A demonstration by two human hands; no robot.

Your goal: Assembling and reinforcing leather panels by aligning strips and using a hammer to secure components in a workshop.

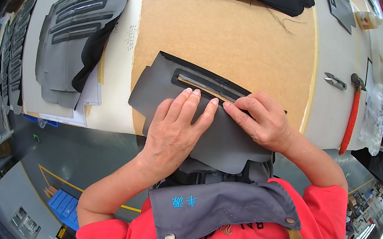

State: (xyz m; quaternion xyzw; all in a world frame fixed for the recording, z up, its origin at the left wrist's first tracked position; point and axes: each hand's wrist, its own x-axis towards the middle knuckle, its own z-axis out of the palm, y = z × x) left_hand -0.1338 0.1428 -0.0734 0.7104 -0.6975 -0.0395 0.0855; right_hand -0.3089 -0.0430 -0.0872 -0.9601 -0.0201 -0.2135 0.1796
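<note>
In the head view, the left forearm [114,181] slants up from the lower left, its hand [171,126] laid palm down on a grey cloth panel [227,140]. That grip is spread, fingertips and thumb along the near side of a black-edged slot [200,85]. The right forearm [318,161] reaches in from the right; its hand [265,121] bends inward, fingers curled, thumb pointing left beside the slot; I cannot tell whether this grip pinches the edging. The panel lies at the desk's [324,107] front edge, partly overhanging.
</note>
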